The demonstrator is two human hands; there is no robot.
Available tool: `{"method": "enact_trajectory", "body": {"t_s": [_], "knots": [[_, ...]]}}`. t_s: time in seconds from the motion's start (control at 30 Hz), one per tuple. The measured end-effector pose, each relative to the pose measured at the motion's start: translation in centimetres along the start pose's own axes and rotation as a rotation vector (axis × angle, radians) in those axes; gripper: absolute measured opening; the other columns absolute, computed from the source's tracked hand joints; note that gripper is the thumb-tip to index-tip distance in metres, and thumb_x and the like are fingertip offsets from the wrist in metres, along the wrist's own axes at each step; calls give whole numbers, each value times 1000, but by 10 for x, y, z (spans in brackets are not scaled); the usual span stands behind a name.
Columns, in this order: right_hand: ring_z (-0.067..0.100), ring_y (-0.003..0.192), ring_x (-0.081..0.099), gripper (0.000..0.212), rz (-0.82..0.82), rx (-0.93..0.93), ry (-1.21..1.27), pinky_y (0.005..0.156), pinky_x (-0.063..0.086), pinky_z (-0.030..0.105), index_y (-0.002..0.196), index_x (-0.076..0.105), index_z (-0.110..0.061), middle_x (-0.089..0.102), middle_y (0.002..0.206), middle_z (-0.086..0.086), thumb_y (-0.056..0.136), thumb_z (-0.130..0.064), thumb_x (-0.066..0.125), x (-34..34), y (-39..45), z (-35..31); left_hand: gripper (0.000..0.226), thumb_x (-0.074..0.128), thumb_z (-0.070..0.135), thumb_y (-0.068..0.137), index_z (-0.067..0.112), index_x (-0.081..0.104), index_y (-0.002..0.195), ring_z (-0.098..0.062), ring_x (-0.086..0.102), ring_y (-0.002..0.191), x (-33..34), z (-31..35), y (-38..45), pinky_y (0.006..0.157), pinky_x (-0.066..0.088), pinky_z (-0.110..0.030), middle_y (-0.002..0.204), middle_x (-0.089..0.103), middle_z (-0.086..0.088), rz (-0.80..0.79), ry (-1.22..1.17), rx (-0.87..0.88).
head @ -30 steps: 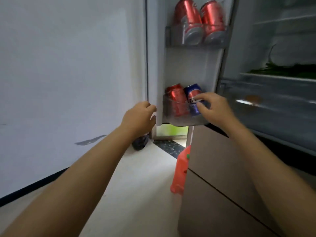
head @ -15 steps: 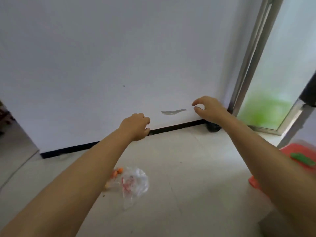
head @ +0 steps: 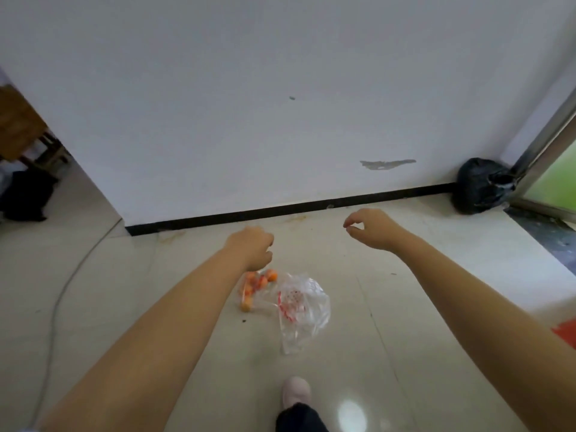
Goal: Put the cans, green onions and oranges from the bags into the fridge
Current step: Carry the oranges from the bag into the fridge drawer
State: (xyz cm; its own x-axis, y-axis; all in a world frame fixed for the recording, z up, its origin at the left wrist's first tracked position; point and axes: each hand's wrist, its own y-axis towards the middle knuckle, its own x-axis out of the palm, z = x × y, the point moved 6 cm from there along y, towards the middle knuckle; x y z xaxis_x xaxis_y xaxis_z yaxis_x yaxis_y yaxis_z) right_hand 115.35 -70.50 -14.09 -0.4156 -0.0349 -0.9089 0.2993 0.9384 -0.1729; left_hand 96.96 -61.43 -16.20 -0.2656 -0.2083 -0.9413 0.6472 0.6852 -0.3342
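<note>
On the pale tiled floor lies a clear bag of small oranges (head: 255, 285), partly hidden under my left wrist. Beside it to the right lies a crumpled clear plastic bag with red print (head: 304, 310); nothing shows inside it. My left hand (head: 254, 249) hangs above the oranges, fingers curled shut and holding nothing. My right hand (head: 372, 227) floats farther right over bare floor, fingers loosely curled and apart, holding nothing. The fridge, the cans and the green onions are out of view.
A white wall with a black skirting (head: 280, 210) runs across ahead. A black rubbish bag (head: 478, 185) sits in the right corner by a metal door frame (head: 542, 141). A cable (head: 65, 288) trails along the floor at left. My shoe (head: 296, 391) shows at the bottom.
A second ago my right hand held a blue can in the fridge door shelf and my left hand was at the door's edge. The view has since swung left and down to the bags on the floor.
</note>
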Motion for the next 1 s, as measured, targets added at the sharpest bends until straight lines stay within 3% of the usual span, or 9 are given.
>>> {"method": "enact_trajectory", "body": {"t_s": [0.27, 0.5, 0.63, 0.83, 1.0], "knots": [[24, 119, 53, 33, -261, 117, 56, 100, 38, 28, 122, 59, -5, 60, 128, 10, 95, -14, 41, 93, 170, -21, 33, 41, 21, 96, 11, 54, 125, -29, 51, 117, 43, -110, 135, 90, 46, -36, 129, 52, -12, -175, -14, -27], [27, 116, 55, 31, -379, 258, 79, 93, 41, 27, 115, 63, -3, 63, 122, 12, 94, -10, 41, 208, 276, -20, 38, 37, 20, 97, 8, 45, 132, -31, 46, 127, 133, -183, 251, 99, 42, -38, 137, 46, -14, -348, -37, 68], [29, 111, 57, 31, -433, 375, 94, 91, 43, 30, 110, 63, 0, 64, 117, 15, 94, -11, 40, 287, 317, -1, 38, 42, 25, 97, 13, 48, 132, -31, 45, 128, 203, -211, 311, 101, 41, -38, 141, 43, -12, -476, -26, 166], [31, 104, 60, 31, -500, 456, 72, 85, 45, 31, 103, 65, 4, 67, 110, 18, 93, -8, 38, 413, 367, 45, 42, 38, 10, 96, 9, 37, 139, -34, 42, 129, 344, -222, 373, 99, 42, -42, 140, 42, -16, -582, 75, 305], [31, 104, 58, 32, -520, 430, 75, 91, 47, 37, 106, 65, 2, 64, 110, 17, 93, -9, 38, 525, 407, 98, 37, 36, 7, 96, 2, 49, 130, -35, 42, 128, 486, -193, 428, 101, 39, -43, 136, 45, -19, -593, 19, 368]]}}
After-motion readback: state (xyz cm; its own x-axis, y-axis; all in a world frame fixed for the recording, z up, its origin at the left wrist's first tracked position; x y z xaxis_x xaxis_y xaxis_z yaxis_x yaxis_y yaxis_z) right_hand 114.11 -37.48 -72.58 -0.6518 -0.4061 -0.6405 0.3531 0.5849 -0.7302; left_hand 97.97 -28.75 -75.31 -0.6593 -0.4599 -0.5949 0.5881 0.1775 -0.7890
